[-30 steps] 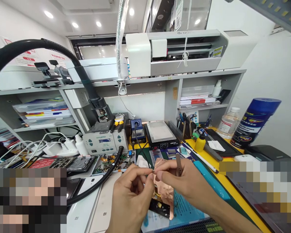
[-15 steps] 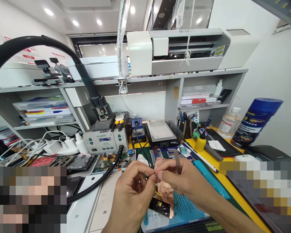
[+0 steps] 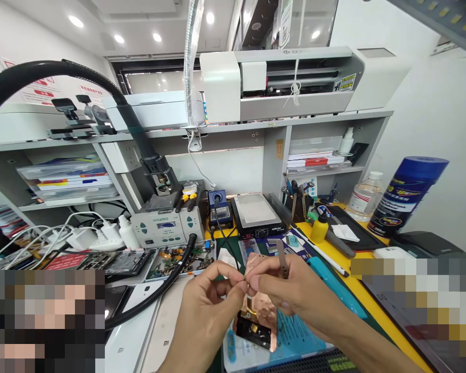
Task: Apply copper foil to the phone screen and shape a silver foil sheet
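Note:
My left hand (image 3: 213, 305) is closed in a pinch, its thumb and index tips meeting those of my right hand (image 3: 291, 285). Whatever lies between the fingertips is too small to make out. A flat metal pair of tweezers (image 3: 282, 259) sticks up from my right hand, tucked between the fingers while its thumb and index finger pinch. Just below both hands lies a copper-coloured foil sheet (image 3: 266, 306) with a black part (image 3: 252, 331) and a short yellow strip on it. The foil rests on a light-blue printed mat (image 3: 299, 331).
Left of the hands are a tray of small electronic parts (image 3: 174, 259), a black hose (image 3: 151, 298) and white phone panels (image 3: 134, 326). Behind stand a hot-air station (image 3: 166, 225) and a heating plate (image 3: 256, 210). A turquoise tool (image 3: 334, 287) and spray can (image 3: 407, 197) are at right.
The pinching fingertips have shifted slightly against each other, and the left fingers look a little more drawn together. The view has moved a touch. The tweezers stay in my right hand.

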`<move>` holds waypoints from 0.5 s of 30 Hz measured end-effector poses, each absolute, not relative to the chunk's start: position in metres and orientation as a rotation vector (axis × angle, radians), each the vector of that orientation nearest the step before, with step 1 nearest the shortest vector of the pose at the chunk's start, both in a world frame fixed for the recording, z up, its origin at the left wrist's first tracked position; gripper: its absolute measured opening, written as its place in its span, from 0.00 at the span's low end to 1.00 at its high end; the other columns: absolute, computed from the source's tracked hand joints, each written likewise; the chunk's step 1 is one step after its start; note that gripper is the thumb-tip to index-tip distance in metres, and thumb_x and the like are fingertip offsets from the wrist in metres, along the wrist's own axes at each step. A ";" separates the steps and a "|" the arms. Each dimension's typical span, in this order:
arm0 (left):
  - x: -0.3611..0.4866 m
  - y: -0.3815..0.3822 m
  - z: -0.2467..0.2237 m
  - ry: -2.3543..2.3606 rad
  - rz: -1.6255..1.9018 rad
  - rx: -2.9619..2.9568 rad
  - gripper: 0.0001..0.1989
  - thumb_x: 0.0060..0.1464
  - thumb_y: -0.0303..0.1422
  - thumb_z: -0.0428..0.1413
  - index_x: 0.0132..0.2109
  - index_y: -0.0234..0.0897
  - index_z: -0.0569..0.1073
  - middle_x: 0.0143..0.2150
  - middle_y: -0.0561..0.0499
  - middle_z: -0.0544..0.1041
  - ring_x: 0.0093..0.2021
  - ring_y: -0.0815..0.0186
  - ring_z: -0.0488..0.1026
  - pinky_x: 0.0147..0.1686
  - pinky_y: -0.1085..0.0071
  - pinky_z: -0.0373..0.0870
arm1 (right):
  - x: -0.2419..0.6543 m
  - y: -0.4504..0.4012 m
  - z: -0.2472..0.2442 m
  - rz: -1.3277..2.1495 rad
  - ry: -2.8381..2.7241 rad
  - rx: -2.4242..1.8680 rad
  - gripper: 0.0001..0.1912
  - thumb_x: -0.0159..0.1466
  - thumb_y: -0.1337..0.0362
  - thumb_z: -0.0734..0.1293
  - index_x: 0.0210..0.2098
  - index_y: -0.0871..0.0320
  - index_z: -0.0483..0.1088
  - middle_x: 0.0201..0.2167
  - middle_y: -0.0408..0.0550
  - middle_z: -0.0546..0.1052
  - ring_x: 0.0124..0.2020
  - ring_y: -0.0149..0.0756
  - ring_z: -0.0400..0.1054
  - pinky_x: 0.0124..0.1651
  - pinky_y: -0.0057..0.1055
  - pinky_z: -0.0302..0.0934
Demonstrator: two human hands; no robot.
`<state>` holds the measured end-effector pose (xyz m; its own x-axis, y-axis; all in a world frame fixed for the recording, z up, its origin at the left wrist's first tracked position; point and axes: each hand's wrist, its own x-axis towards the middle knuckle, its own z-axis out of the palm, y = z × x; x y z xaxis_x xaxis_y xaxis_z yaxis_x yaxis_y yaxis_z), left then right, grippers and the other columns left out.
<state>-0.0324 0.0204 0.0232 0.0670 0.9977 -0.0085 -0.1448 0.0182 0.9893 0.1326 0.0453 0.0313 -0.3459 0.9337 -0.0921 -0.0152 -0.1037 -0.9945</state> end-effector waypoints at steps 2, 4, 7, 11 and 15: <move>-0.031 0.019 0.028 1.058 1.183 1.022 0.14 0.47 0.39 0.66 0.32 0.35 0.71 0.16 0.64 0.58 0.16 0.80 0.46 0.16 0.83 0.42 | 0.133 0.045 0.032 1.581 -1.371 -1.065 0.07 0.60 0.66 0.68 0.27 0.59 0.78 0.13 0.33 0.54 0.15 0.23 0.41 0.20 0.29 0.35; -0.031 0.020 0.029 1.047 1.161 0.968 0.15 0.47 0.40 0.67 0.32 0.35 0.70 0.15 0.64 0.58 0.16 0.80 0.46 0.16 0.83 0.41 | 0.133 0.046 0.032 1.586 -1.373 -1.062 0.07 0.60 0.66 0.68 0.28 0.59 0.78 0.14 0.33 0.55 0.15 0.23 0.42 0.20 0.28 0.36; -0.033 0.022 0.028 1.042 1.143 0.952 0.15 0.48 0.40 0.66 0.32 0.35 0.70 0.13 0.63 0.59 0.15 0.80 0.45 0.15 0.83 0.41 | 0.133 0.046 0.030 1.562 -1.417 -1.063 0.08 0.61 0.67 0.67 0.28 0.58 0.79 0.16 0.34 0.56 0.16 0.23 0.44 0.20 0.28 0.37; -0.037 0.023 0.026 1.023 1.109 0.934 0.13 0.49 0.39 0.65 0.32 0.35 0.71 0.13 0.63 0.58 0.15 0.80 0.43 0.14 0.81 0.39 | 0.134 0.047 0.027 1.487 -1.490 -1.072 0.08 0.62 0.67 0.67 0.29 0.57 0.79 0.20 0.35 0.57 0.18 0.23 0.43 0.21 0.27 0.39; -0.039 0.024 0.024 1.038 1.095 0.935 0.12 0.49 0.39 0.64 0.33 0.36 0.71 0.13 0.63 0.59 0.15 0.79 0.42 0.14 0.80 0.39 | 0.136 0.047 0.026 1.349 -1.557 -1.087 0.07 0.62 0.67 0.68 0.33 0.56 0.81 0.23 0.39 0.65 0.23 0.28 0.56 0.27 0.27 0.52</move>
<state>-0.0391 0.0241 0.0243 0.1315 0.9745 -0.1817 -0.2335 0.2086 0.9497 0.1359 0.0465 0.0262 -0.3200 0.9470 0.0286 0.1061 0.0659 -0.9922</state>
